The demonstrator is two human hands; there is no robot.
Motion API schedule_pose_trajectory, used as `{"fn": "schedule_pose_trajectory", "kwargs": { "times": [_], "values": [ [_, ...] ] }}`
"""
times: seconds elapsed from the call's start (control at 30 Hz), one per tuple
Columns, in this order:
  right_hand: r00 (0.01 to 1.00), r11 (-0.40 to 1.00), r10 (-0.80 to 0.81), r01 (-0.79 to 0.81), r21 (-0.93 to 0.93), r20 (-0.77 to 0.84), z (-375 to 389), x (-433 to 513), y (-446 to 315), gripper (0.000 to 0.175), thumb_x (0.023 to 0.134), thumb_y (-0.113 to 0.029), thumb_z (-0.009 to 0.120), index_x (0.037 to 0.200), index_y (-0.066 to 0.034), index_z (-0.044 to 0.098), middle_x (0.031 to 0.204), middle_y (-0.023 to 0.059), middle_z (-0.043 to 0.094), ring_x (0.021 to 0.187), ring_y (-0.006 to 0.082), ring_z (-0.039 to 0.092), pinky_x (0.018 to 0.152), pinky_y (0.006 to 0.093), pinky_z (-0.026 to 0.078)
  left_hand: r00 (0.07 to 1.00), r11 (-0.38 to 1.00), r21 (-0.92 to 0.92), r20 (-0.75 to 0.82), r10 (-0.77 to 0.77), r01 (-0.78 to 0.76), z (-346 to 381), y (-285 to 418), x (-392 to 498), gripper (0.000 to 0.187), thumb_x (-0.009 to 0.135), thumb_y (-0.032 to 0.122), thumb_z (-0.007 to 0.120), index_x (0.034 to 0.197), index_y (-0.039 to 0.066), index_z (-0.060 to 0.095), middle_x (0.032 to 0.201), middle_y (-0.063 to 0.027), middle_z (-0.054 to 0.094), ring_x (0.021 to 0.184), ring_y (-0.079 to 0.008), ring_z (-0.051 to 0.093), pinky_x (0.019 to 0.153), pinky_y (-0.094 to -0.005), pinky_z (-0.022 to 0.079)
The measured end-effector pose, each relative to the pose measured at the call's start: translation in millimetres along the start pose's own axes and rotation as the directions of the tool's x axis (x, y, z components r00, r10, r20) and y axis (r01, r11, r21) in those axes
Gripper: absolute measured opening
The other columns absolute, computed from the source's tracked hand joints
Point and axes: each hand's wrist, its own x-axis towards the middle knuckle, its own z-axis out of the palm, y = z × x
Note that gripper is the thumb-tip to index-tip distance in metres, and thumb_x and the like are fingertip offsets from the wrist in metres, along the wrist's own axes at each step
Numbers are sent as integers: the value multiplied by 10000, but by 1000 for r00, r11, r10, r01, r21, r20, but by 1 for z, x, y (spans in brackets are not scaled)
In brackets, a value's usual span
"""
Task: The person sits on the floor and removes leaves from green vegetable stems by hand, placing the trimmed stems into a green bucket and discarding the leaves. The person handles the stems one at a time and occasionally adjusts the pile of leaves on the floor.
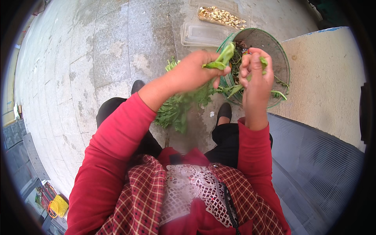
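Note:
My left hand [199, 69] grips a leafy green vegetable by its pale stalk [226, 54]; the leaves hang below the hand, blurred. In the fingers of my right hand [257, 75] is a torn piece of green leaf [263, 62], partly hidden by the thumb. Both hands are raised near the rim of a round green-edged bin [283, 58], the right one in front of its opening. Plant scraps and other waste [239, 48] lie inside. On the floor between the feet rests a pile of leafy greens [170, 113], partly covered by my left forearm.
Beyond the bin, a clear plastic box [223, 17] holds many peeled cloves, apparently garlic, beside a clear plastic lid [205, 34]. A pale block [320, 79] stands right of the bin, with a grey ridged surface [317, 158] nearer me. Paving [111, 44] spreads out to the left.

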Motion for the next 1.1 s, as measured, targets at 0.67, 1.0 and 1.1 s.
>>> {"fn": "schedule_pose_trajectory", "kwargs": {
  "times": [0.67, 1.0, 1.1],
  "values": [
    [962, 978, 84, -30, -205, 261, 10, -7, 12, 511, 1049, -366, 464, 1409, -3, 454, 1327, 133, 576, 1159, 168, 561, 996, 304, 437, 968, 969, 44, -55, 245, -243, 18, -16, 3, 277, 915, 158, 687, 1166, 50, 640, 934, -111, 706, 838, -194, 641, 788, -335, 506],
    [980, 982, -52, 85, -166, 194, 1, 5, 5, 594, 1054, -397, 423, 1456, 34, 353, 1421, 217, 472, 1339, 259, 437, 1125, 395, 352, 980, 979, -179, -190, 60, -95, 4, -8, 4, 240, 955, 186, 648, 1156, 60, 617, 971, -7, 699, 844, -70, 588, 758, -248, 490],
    [988, 993, -2, 20, -119, 155, 11, -2, 16, 604, 1052, -423, 418, 1450, 29, 367, 1398, 191, 497, 1280, 238, 493, 1089, 349, 391, 971, 981, 17, -135, 196, -196, 19, -14, 5, 312, 905, 187, 712, 1157, 40, 601, 1026, -53, 674, 919, -144, 608, 844, -323, 497]
  ]
}}
